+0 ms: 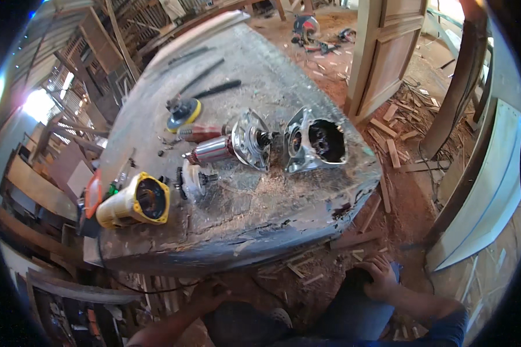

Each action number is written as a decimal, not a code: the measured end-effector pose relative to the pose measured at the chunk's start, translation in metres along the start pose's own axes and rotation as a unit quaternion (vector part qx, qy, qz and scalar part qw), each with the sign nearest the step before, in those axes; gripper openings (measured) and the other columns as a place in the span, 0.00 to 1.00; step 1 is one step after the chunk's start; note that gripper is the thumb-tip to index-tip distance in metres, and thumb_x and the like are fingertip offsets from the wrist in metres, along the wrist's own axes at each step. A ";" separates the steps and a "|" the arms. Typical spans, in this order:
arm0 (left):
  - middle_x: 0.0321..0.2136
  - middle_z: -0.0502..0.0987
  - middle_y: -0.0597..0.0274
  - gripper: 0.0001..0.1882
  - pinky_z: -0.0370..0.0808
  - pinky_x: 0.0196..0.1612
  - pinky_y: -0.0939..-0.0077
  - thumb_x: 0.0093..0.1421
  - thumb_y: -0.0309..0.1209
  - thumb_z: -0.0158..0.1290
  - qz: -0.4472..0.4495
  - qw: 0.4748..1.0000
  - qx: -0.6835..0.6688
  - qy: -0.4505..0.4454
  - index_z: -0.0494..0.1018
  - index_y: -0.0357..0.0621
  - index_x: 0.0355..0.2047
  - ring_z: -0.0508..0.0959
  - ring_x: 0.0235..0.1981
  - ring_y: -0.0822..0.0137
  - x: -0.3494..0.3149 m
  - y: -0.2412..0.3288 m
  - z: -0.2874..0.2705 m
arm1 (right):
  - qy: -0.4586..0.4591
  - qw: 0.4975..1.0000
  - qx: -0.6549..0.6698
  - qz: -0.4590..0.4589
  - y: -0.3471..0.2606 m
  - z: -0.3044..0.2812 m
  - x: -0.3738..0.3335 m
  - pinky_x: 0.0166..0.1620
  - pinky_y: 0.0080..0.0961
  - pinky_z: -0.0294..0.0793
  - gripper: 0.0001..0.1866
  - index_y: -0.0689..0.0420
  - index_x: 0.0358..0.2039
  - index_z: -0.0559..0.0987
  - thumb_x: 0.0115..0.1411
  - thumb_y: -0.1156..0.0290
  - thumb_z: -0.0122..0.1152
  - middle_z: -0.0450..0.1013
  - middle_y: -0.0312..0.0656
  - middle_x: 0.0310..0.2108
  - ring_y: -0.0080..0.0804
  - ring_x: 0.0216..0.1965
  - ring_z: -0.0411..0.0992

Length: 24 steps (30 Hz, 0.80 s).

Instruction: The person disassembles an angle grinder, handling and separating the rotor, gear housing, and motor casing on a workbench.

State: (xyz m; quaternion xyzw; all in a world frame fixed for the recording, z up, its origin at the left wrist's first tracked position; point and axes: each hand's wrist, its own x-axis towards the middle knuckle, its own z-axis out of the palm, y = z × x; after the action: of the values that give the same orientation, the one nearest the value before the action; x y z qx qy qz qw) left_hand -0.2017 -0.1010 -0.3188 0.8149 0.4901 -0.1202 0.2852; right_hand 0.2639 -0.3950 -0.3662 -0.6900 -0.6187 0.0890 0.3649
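Note:
My right hand lies over my right knee, its fingers stretched loosely across it and holding nothing. By my left leg, below the bench edge, is my left hand; it is dim and its fingers do not show clearly. Parts of a dismantled power tool lie on the worn bench. A yellow motor housing is at the left, its open end facing right. Near the middle are a motor armature joined to a silver metal flange, and a gear on a shaft. A silver gear housing stands at the right.
Behind the parts lie a yellow-edged round backing pad, a red-handled tool and a dark file-like bar. A cable hangs below the bench. Wood scraps litter the floor near a wooden door.

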 end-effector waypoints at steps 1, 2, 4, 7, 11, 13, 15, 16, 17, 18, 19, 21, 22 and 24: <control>0.48 0.85 0.45 0.29 0.78 0.58 0.55 0.64 0.56 0.63 0.020 1.000 0.013 0.017 0.84 0.43 0.51 0.83 0.54 0.48 -0.010 0.000 -0.003 | -0.021 1.000 0.000 0.006 -0.004 -0.006 -0.009 0.54 0.51 0.76 0.31 0.55 0.49 0.83 0.39 0.80 0.65 0.78 0.48 0.40 0.55 0.46 0.77; 0.46 0.85 0.45 0.27 0.78 0.58 0.54 0.64 0.54 0.63 0.040 0.998 0.028 0.032 0.84 0.43 0.50 0.84 0.53 0.47 -0.021 -0.001 -0.003 | -0.046 0.999 -0.003 0.022 -0.009 -0.014 -0.017 0.55 0.53 0.74 0.31 0.55 0.50 0.83 0.39 0.79 0.65 0.78 0.49 0.41 0.56 0.47 0.77; 0.41 0.84 0.46 0.21 0.79 0.52 0.50 0.63 0.48 0.62 0.052 0.976 -0.211 -0.005 0.84 0.42 0.43 0.83 0.48 0.46 -0.033 0.009 -0.031 | -0.088 0.995 0.000 0.040 -0.025 -0.029 -0.021 0.57 0.56 0.72 0.31 0.55 0.50 0.83 0.39 0.77 0.65 0.78 0.50 0.42 0.57 0.48 0.76; 0.35 0.82 0.49 0.16 0.79 0.47 0.49 0.63 0.44 0.61 0.053 0.998 0.011 0.032 0.81 0.42 0.36 0.82 0.41 0.45 -0.048 -0.021 -0.031 | -0.158 0.981 -0.013 0.108 -0.059 -0.062 -0.026 0.58 0.59 0.70 0.31 0.54 0.52 0.82 0.41 0.74 0.66 0.78 0.51 0.44 0.57 0.50 0.76; 0.32 0.80 0.47 0.16 0.77 0.44 0.47 0.62 0.44 0.61 0.067 0.997 -0.011 0.024 0.79 0.43 0.33 0.81 0.38 0.44 -0.063 -0.008 -0.028 | -0.242 0.956 -0.027 0.162 -0.095 -0.085 -0.018 0.62 0.59 0.69 0.29 0.53 0.54 0.81 0.47 0.72 0.67 0.76 0.54 0.49 0.60 0.54 0.73; 0.35 0.82 0.46 0.17 0.79 0.46 0.47 0.61 0.46 0.60 0.016 0.998 -0.012 -0.065 0.83 0.45 0.38 0.83 0.41 0.43 -0.074 0.012 -0.035 | -0.261 0.950 -0.052 0.165 -0.113 -0.091 -0.018 0.63 0.59 0.68 0.29 0.53 0.55 0.80 0.49 0.71 0.67 0.76 0.54 0.50 0.61 0.55 0.72; 0.39 0.84 0.45 0.19 0.80 0.49 0.48 0.61 0.48 0.60 0.016 0.995 0.002 -0.097 0.84 0.45 0.40 0.83 0.45 0.43 -0.083 -0.003 -0.004 | -0.282 0.936 -0.013 0.209 -0.132 -0.097 -0.012 0.66 0.59 0.66 0.27 0.53 0.56 0.80 0.53 0.70 0.66 0.75 0.54 0.53 0.61 0.58 0.70; 0.42 0.85 0.44 0.21 0.80 0.51 0.48 0.62 0.49 0.59 0.027 0.990 0.020 -0.135 0.85 0.46 0.42 0.84 0.48 0.43 -0.091 -0.003 0.004 | -0.287 0.936 -0.016 0.203 -0.144 -0.100 -0.006 0.66 0.59 0.66 0.27 0.53 0.56 0.80 0.53 0.70 0.66 0.75 0.54 0.53 0.61 0.58 0.70; 0.42 0.85 0.44 0.21 0.80 0.51 0.48 0.62 0.49 0.59 0.028 0.991 0.015 -0.133 0.85 0.46 0.42 0.84 0.48 0.43 -0.099 0.012 -0.007 | -0.315 0.927 -0.040 0.202 -0.159 -0.100 0.001 0.67 0.59 0.65 0.27 0.53 0.57 0.80 0.54 0.70 0.65 0.75 0.54 0.54 0.60 0.59 0.71; 0.44 0.85 0.44 0.23 0.80 0.53 0.48 0.63 0.51 0.58 0.057 0.994 0.042 -0.079 0.86 0.46 0.45 0.84 0.50 0.43 -0.108 0.032 -0.018 | -0.342 0.916 -0.063 0.200 -0.170 -0.099 0.007 0.68 0.58 0.65 0.26 0.54 0.57 0.79 0.55 0.69 0.65 0.75 0.54 0.55 0.59 0.59 0.71; 0.47 0.86 0.44 0.25 0.80 0.55 0.48 0.65 0.52 0.57 0.086 0.994 0.067 -0.026 0.86 0.46 0.48 0.84 0.53 0.43 -0.121 0.055 -0.028 | -0.328 0.926 -0.078 0.168 -0.172 -0.087 -0.003 0.68 0.58 0.64 0.26 0.53 0.58 0.79 0.56 0.68 0.64 0.76 0.54 0.55 0.58 0.61 0.71; 0.49 0.85 0.43 0.26 0.80 0.56 0.48 0.67 0.53 0.56 0.024 0.988 0.055 -0.141 0.85 0.45 0.50 0.83 0.54 0.42 -0.147 0.100 -0.041 | -0.329 0.929 -0.099 0.137 -0.186 -0.064 -0.012 0.68 0.57 0.65 0.25 0.51 0.58 0.79 0.58 0.67 0.64 0.78 0.53 0.55 0.57 0.61 0.72; 0.51 0.84 0.42 0.28 0.79 0.56 0.48 0.68 0.54 0.55 -0.028 0.965 0.050 -0.254 0.84 0.44 0.52 0.83 0.55 0.41 -0.145 0.127 -0.053 | -0.338 0.923 -0.111 0.144 -0.206 -0.060 -0.002 0.66 0.56 0.68 0.25 0.51 0.58 0.79 0.58 0.67 0.64 0.79 0.53 0.54 0.57 0.60 0.74; 0.51 0.85 0.45 0.26 0.80 0.57 0.54 0.70 0.50 0.57 -0.109 0.966 -0.190 -0.135 0.81 0.41 0.55 0.84 0.54 0.47 -0.184 0.209 -0.125 | -0.201 0.946 0.032 0.254 -0.280 -0.065 0.047 0.62 0.53 0.74 0.24 0.51 0.58 0.79 0.59 0.68 0.65 0.80 0.53 0.53 0.59 0.56 0.77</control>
State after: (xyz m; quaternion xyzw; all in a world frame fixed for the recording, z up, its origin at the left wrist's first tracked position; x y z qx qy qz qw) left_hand -0.1215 -0.2367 -0.0577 0.6639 0.5465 -0.1639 0.4834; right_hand 0.0908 -0.3860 -0.1328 -0.7798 -0.4805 0.3353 0.2203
